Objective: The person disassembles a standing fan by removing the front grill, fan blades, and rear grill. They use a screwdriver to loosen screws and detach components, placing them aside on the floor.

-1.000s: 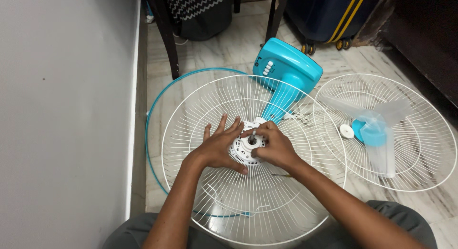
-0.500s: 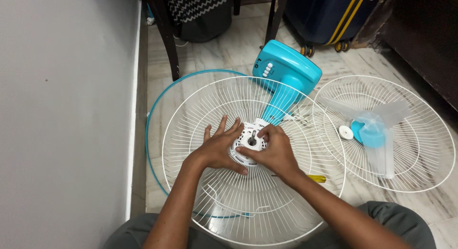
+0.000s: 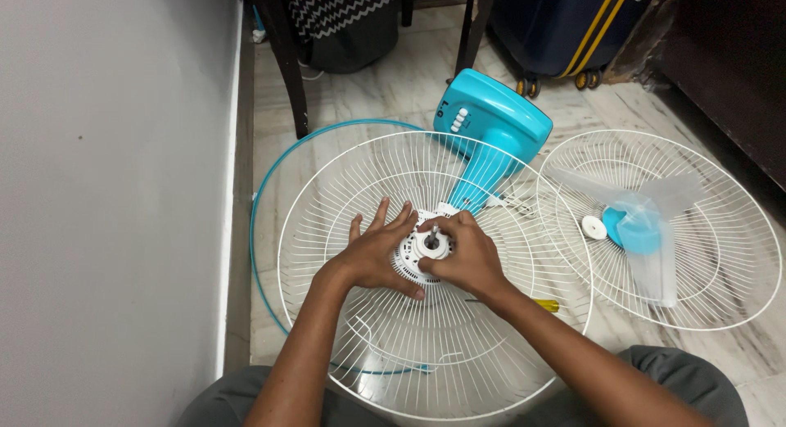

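Fingers of right hand (image 3: 463,259) pinch white nut (image 3: 431,245) around upward-pointing shaft; left hand (image 3: 375,251) splayed flat.

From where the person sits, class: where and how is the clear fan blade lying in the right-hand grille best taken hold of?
Grip the fan blade by its blue central hub, coming straight down from above. It lies flat inside the white wire grille, whose raised rim blocks a sideways approach, and the thin translucent vanes would likely flex.

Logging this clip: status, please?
Left hand flat on white fan guard. Right hand gripping hub ring around shaft. Nothing in the way.
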